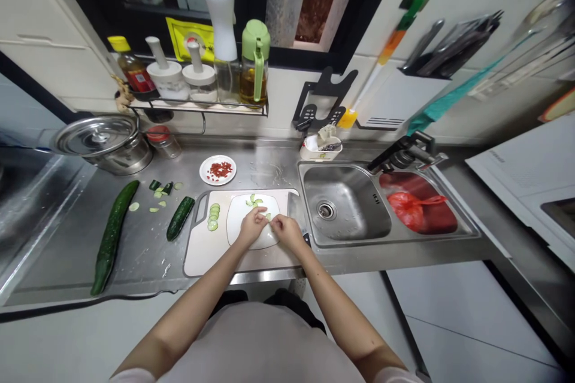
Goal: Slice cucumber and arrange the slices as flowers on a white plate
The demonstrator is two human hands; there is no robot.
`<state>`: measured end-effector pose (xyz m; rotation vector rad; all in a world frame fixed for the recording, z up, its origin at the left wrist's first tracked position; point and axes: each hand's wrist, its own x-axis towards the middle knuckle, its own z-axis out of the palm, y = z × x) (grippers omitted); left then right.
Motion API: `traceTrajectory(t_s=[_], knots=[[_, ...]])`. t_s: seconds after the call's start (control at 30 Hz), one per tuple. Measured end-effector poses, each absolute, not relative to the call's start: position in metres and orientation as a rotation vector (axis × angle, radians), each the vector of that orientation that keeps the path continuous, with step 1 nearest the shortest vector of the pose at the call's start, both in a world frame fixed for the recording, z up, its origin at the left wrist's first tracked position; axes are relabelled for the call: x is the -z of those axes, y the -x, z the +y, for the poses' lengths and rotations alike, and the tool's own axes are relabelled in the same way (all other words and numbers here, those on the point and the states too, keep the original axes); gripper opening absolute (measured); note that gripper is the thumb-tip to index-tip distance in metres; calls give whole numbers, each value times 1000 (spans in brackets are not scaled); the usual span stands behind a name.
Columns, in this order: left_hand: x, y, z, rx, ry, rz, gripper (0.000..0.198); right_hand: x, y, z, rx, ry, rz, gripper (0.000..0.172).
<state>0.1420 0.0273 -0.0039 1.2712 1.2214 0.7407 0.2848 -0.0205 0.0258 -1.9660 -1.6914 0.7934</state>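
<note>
Over a white square plate (236, 233) on the cutting board (202, 254), my two hands meet at a small pale green cucumber slice (268, 216). My right hand (288, 232) pinches it from the right. The fingertips of my left hand (252, 227) close on its left side. Several cut cucumber pieces (254, 200) lie near the plate's far edge. Left of the plate, a row of overlapping cucumber slices (214, 217) rests on the board. A knife (307, 239) lies at the board's right edge, partly hidden by my right hand.
A short cucumber piece (180, 219) and a long cucumber (114, 236) lie to the left, near cucumber scraps (160, 190). Behind the board stands a small plate (204, 172) of red berries. At right is a double sink (345, 233) holding a red bag (408, 210).
</note>
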Motion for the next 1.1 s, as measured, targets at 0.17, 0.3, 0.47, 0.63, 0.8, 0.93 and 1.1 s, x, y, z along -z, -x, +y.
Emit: traceTrajectory(t_s=[0.17, 0.3, 0.47, 0.63, 0.8, 0.93, 1.1], knots=[[-2, -151, 36, -583, -1483, 1367, 32, -20, -285, -18, -544, 2098, -1828, 20], [-10, -156, 39, -451, -1687, 1435, 33, -16, -285, -19, -405, 2152, -1916, 22], [-17, -157, 36, -319, -1917, 1440, 34, -12, -283, -23, -280, 2151, -1971, 25], [-17, -152, 31, -298, -2096, 1382, 28, -13, -284, -34, -197, 2107, -1995, 29], [-12, -151, 31, -247, -2174, 1391, 27, -13, -285, -42, -194, 2101, -2077, 30], [-10, -152, 30, -260, -2192, 1409, 25, -12, -285, -42, -212, 2130, -2076, 29], [-7, -151, 29, -305, -2191, 1414, 24, -13, -285, -42, -262, 2140, -2052, 30]])
